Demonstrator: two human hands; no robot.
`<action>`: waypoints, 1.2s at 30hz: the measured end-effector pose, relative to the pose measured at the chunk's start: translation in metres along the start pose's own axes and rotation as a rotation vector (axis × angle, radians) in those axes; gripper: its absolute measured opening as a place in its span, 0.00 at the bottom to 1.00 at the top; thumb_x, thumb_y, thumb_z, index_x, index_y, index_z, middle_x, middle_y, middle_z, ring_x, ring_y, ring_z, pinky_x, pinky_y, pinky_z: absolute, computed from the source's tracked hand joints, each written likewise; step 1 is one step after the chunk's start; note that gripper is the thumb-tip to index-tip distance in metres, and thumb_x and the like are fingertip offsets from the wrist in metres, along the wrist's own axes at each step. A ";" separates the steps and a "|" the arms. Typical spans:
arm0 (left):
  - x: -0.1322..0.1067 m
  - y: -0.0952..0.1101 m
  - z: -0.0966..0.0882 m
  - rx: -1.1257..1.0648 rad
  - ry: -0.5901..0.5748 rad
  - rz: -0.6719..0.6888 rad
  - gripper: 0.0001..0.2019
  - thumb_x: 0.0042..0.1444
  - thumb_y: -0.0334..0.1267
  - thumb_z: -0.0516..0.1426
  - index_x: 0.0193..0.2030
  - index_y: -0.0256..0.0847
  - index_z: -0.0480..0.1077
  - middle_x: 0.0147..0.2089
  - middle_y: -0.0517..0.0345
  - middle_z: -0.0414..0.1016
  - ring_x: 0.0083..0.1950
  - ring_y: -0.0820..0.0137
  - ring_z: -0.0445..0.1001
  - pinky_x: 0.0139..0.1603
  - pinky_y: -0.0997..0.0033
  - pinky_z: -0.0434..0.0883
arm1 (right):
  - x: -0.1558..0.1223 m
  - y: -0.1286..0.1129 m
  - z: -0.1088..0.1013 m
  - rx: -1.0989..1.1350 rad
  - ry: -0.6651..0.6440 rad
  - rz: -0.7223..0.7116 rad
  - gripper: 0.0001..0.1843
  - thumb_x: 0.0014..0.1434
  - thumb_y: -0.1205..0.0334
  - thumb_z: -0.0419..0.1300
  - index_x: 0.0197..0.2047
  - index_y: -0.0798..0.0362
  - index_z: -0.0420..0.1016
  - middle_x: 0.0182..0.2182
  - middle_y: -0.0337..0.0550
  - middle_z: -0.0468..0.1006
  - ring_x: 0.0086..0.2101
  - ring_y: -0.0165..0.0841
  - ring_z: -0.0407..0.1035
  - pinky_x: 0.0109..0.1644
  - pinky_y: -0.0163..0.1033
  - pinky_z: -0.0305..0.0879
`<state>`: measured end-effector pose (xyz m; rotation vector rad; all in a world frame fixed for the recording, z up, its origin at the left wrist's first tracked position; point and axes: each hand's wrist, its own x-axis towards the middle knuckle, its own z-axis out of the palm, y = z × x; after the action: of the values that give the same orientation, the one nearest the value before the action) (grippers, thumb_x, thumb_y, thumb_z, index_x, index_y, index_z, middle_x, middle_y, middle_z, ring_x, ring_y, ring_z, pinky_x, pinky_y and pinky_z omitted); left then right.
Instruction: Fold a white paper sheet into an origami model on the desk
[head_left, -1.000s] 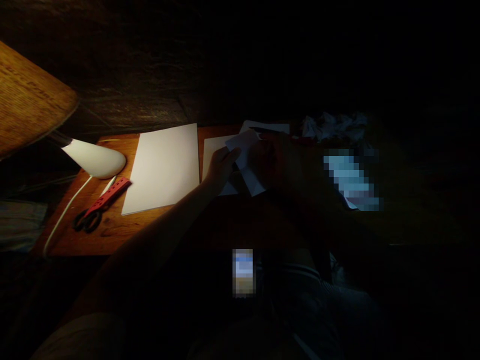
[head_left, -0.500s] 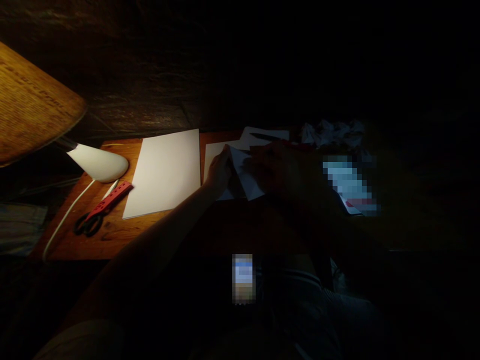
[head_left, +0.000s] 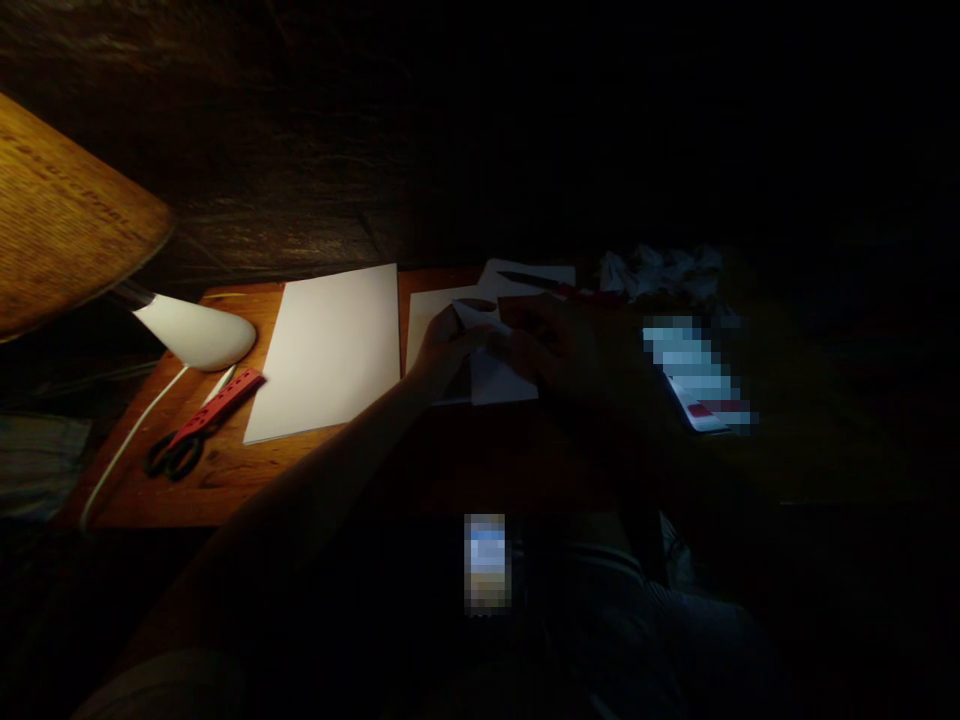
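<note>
A: What stands at the far left?
B: A desk lamp: its yellow-brown lampshade (head_left: 71,225) fills the upper left of the frame, and its white base (head_left: 199,335) rests on the wooden table (head_left: 225,490) at mid-left. Just below lie scissors (head_left: 180,455) with black handles and a red, slotted part.

A: And right of those?
B: A white paper stack (head_left: 330,355), left of centre, brightly lit.

A: Where is the left hand?
B: The left hand (head_left: 442,350) is at the centre of the frame, gripping the folded paper (head_left: 504,378) by its left side, thumb laid across the front.

A: So the paper sits where?
B: At the centre, right of the left hand and left of the right hand (head_left: 551,340), its lower part showing below the fingers.

A: Is the right hand gripping it too?
B: Its fingertips touch the paper, but it's too dim there; I can't tell whether they pinch it.

A: What's beyond the hands?
B: Above them, loose sheets (head_left: 431,302); towards the upper right, crumpled paper (head_left: 660,272). A phone (head_left: 694,370), its screen glowing but blurred into blocks, lies at mid-right, well apart from the right hand.
</note>
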<state>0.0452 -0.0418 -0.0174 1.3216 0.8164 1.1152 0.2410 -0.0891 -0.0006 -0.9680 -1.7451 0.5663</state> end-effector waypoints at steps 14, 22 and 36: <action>0.000 -0.002 0.003 0.115 0.056 0.022 0.15 0.55 0.49 0.69 0.30 0.41 0.74 0.27 0.61 0.73 0.29 0.73 0.69 0.27 0.74 0.64 | 0.006 0.001 0.001 0.127 0.000 0.303 0.13 0.58 0.49 0.67 0.32 0.51 0.76 0.31 0.40 0.77 0.33 0.34 0.69 0.37 0.39 0.65; -0.008 0.004 0.008 0.448 -0.197 0.107 0.19 0.56 0.48 0.63 0.21 0.41 0.67 0.20 0.64 0.61 0.24 0.75 0.58 0.25 0.71 0.52 | 0.008 -0.003 -0.002 0.229 -0.096 0.303 0.13 0.59 0.49 0.66 0.34 0.51 0.76 0.32 0.40 0.77 0.34 0.34 0.69 0.37 0.38 0.66; -0.015 0.011 0.011 0.489 -0.263 0.114 0.21 0.58 0.47 0.62 0.19 0.43 0.63 0.19 0.64 0.57 0.23 0.75 0.54 0.25 0.69 0.48 | 0.008 -0.005 -0.007 0.279 -0.008 0.421 0.13 0.59 0.49 0.66 0.35 0.51 0.80 0.32 0.40 0.79 0.31 0.31 0.68 0.34 0.37 0.64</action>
<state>0.0492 -0.0600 -0.0077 1.8978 0.8537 0.8271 0.2440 -0.0862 0.0101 -1.1358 -1.4221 1.0539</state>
